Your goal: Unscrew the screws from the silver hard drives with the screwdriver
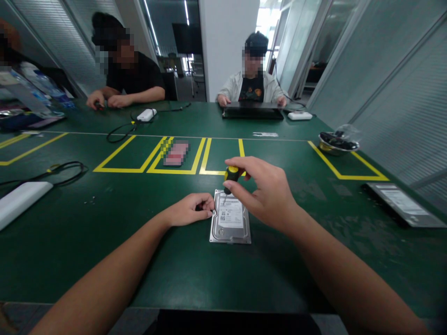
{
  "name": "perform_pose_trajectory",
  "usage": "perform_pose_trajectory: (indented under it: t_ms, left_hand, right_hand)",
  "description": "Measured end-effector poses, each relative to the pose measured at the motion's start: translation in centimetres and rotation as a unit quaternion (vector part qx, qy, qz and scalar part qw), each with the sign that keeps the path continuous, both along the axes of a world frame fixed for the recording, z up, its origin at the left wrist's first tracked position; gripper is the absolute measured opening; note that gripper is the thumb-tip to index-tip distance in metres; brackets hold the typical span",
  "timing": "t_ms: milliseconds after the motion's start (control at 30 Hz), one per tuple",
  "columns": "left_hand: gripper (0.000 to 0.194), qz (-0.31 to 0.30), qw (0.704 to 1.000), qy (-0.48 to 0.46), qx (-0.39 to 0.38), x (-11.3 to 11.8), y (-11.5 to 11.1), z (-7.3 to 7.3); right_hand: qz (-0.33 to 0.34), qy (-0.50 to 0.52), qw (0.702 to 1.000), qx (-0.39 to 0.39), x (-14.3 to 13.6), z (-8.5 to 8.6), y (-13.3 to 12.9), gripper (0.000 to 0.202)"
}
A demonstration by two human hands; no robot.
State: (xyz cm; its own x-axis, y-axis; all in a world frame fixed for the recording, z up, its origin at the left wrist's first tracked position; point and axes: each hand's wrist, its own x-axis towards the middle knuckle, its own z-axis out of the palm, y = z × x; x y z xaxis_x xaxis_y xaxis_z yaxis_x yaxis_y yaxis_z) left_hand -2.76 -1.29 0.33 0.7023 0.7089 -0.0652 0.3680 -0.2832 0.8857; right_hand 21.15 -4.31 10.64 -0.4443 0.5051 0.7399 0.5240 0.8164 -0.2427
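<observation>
A silver hard drive with a white label lies flat on the green table in front of me. My right hand grips a yellow and black screwdriver between thumb and fingers, above the drive's upper part. The thin shaft points down at the label's upper left; whether the tip touches anything is too small to tell. My left hand rests at the drive's left edge with its fingers curled and the thumb close to them; anything inside them is hidden.
Another drive lies at the right, below a metal bowl of dark items. Small screws and a white power bank are at left. A pink phone lies within yellow tape. Two people sit across the table.
</observation>
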Motion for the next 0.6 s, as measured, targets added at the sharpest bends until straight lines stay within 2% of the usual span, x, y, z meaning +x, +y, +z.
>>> perform_pose_trajectory:
  t_ms: [133,267,433,600]
  left_hand:
    - [0.011,0.000,1.000,0.005,0.004,0.1,0.1,0.1]
    - [0.007,0.007,1.000,0.007,0.008,0.2,0.0,0.0]
    - [0.006,0.007,1.000,0.001,0.001,0.3,-0.1,0.0]
    - [0.007,0.011,1.000,0.009,0.008,0.2,-0.1,0.0]
  right_hand:
    - [-0.010,-0.016,1.000,-0.004,-0.1,0.0,-0.1,0.026]
    - [-0.089,-0.049,0.995,-0.009,0.4,0.2,0.3,0.024]
    - [-0.218,-0.128,0.966,-0.060,0.8,-0.7,1.3,0.020]
    - [-0.278,-0.195,0.938,-0.070,0.4,-2.0,2.1,0.018]
